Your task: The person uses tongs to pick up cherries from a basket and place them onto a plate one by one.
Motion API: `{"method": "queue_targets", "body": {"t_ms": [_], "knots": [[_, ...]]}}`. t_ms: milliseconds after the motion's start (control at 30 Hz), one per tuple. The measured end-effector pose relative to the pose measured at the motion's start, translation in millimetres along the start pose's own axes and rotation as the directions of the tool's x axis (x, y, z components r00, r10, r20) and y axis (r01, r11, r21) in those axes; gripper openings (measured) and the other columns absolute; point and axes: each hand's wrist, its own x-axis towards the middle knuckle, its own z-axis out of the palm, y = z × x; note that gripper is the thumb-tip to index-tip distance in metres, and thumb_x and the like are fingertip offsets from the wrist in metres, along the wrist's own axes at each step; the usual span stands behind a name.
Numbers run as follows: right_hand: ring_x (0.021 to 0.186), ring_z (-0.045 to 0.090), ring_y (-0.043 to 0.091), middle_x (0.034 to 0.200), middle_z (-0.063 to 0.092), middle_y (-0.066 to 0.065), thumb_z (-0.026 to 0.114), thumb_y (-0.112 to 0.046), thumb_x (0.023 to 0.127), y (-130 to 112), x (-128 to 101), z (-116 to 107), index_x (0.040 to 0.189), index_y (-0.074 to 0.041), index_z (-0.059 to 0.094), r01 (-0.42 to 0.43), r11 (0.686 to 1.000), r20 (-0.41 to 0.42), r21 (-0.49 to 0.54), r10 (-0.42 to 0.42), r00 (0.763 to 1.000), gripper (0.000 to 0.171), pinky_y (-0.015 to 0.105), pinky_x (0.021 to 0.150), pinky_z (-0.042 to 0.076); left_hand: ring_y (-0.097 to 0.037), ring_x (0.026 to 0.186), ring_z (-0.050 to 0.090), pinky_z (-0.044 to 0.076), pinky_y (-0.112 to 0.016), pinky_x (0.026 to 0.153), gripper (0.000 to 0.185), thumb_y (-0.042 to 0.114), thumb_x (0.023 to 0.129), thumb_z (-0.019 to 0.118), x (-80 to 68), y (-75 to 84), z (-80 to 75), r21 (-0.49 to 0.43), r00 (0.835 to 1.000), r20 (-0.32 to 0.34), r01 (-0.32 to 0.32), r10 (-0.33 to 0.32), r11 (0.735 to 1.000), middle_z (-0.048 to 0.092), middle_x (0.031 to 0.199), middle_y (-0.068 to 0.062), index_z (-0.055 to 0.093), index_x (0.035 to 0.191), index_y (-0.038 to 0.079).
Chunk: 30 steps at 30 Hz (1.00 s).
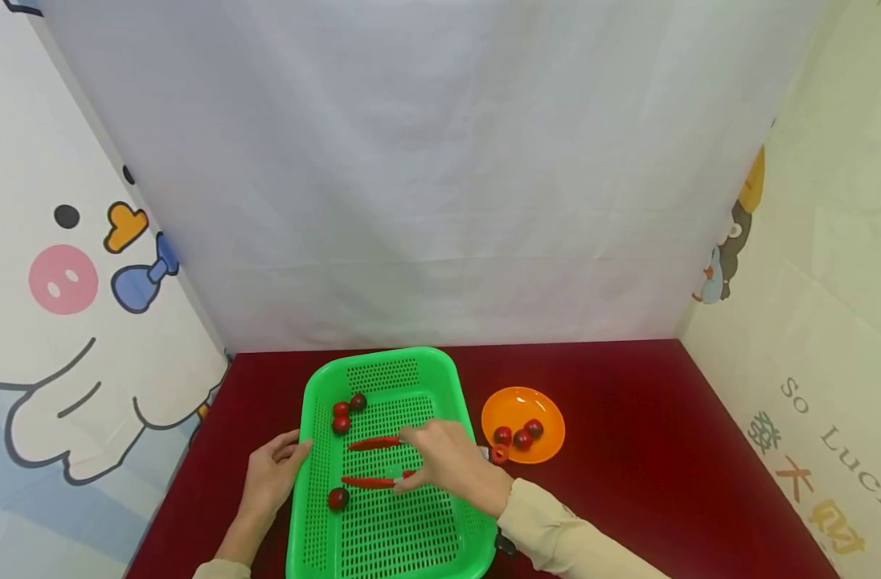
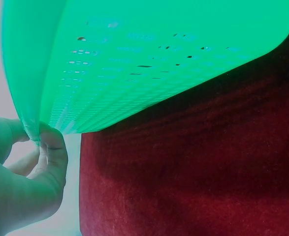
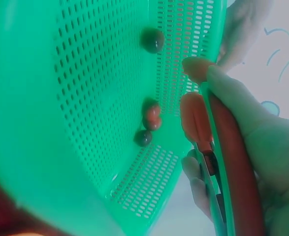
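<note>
Green basket (image 1: 397, 527), left hand (image 1: 270, 474) pinching its rim (image 1: 301, 482), right hand (image 1: 451, 456) gripping red tongs (image 1: 370, 482), plated fruit (image 1: 523, 440) in head view only

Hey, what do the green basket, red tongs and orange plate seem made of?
The green basket is probably molded plastic, slightly glossy; one even color runs through its slotted walls and floor. The red tongs are likely metal with smooth silicone or plastic tips; silvery parts show beside the red. The orange plate is shiny, with bright highlights: perhaps plastic, possibly glazed ceramic.
</note>
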Motion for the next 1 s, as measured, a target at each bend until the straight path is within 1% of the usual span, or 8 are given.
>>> {"method": "queue_targets", "body": {"t_ms": [100,200,233,300,367,533,733,1000], "knots": [[0.054,0.046,0.003,0.069,0.066,-0.006,0.093,-0.053,0.067,-4.0,2.2,3.2,0.098,-0.015,0.075,-0.001,1.0,0.024,-0.022,0.001,1.0,0.052,0.013,0.046,0.031,-0.017,0.094,0.07,0.056,-0.024,0.069,0.047,0.021,0.106,0.061,-0.4,0.6,-0.5,0.003,1.0,-0.001,0.005,-0.005,1.0,0.067,0.121,-0.026,0.055,0.143,-0.006],[0.05,0.032,0.003,0.056,0.046,-0.01,0.092,-0.054,0.068,-7.8,4.1,6.2,0.089,-0.017,0.071,0.001,1.0,0.054,-0.027,0.0,0.999,0.048,0.015,0.044,0.024,-0.023,0.098,0.07,0.056,-0.025,0.07,0.047,0.022,0.106,0.061,-0.4,1.2,-0.8,0.009,1.0,-0.004,0.007,-0.007,1.0,0.066,0.123,-0.027,0.055,0.143,-0.006],[0.05,0.028,0.003,0.054,0.039,-0.01,0.092,-0.054,0.068,-8.8,4.7,7.1,0.086,-0.017,0.069,0.001,1.0,0.06,-0.031,0.001,0.998,0.048,0.016,0.044,0.022,-0.025,0.1,0.07,0.056,-0.025,0.07,0.047,0.022,0.106,0.061,-0.3,1.4,-0.9,0.009,1.0,-0.003,0.009,-0.009,1.0,0.066,0.123,-0.027,0.055,0.143,-0.006],[0.05,0.024,0.005,0.053,0.03,-0.01,0.093,-0.054,0.068,-10.6,6.1,8.9,0.082,-0.017,0.067,0.0,0.999,0.076,-0.032,0.003,0.997,0.047,0.018,0.045,0.018,-0.027,0.101,0.07,0.056,-0.025,0.07,0.048,0.023,0.106,0.062,-0.2,1.7,-1.1,0.007,1.0,-0.003,0.009,-0.009,1.0,0.066,0.123,-0.028,0.055,0.143,-0.006],[0.051,0.024,0.005,0.053,0.029,-0.01,0.093,-0.055,0.067,-11.8,7.5,10.4,0.081,-0.017,0.067,0.008,0.999,0.081,-0.046,-0.005,0.997,0.048,0.018,0.045,0.019,-0.027,0.101,0.07,0.056,-0.025,0.07,0.048,0.023,0.106,0.062,-0.2,1.9,-1.3,0.002,1.0,-0.002,0.007,-0.007,1.0,0.066,0.123,-0.028,0.055,0.143,-0.007],[0.05,0.025,0.004,0.054,0.03,-0.01,0.093,-0.057,0.066,-14.4,10.4,14.1,0.074,-0.018,0.06,0.045,0.995,0.086,-0.092,-0.038,0.996,0.051,0.017,0.045,0.02,-0.021,0.095,0.071,0.056,-0.025,0.069,0.047,0.021,0.106,0.062,-1.3,2.5,-1.5,-0.007,1.0,-0.008,0.009,-0.009,1.0,0.067,0.121,-0.027,0.055,0.143,-0.007],[0.051,0.019,0.004,0.056,0.023,-0.009,0.092,-0.058,0.064,-20.0,13.4,18.6,0.069,-0.02,0.051,0.051,0.991,0.122,-0.125,-0.035,0.992,0.056,0.017,0.045,0.017,-0.021,0.095,0.07,0.056,-0.025,0.069,0.047,0.021,0.106,0.062,-0.7,1.6,-1.1,-0.007,1.0,-0.006,0.012,-0.012,1.0,0.068,0.12,-0.027,0.055,0.143,-0.007],[0.052,0.015,0.005,0.056,0.021,-0.009,0.092,-0.058,0.065,-26.5,17.4,20.8,0.069,-0.019,0.055,0.047,0.992,0.161,-0.121,-0.027,0.987,0.054,0.018,0.047,0.015,-0.024,0.101,0.07,0.054,-0.023,0.071,0.047,0.022,0.106,0.061,-2.5,1.2,-0.5,0.012,1.0,-0.01,-0.011,0.011,1.0,0.067,0.121,-0.027,0.055,0.143,-0.007]]}}
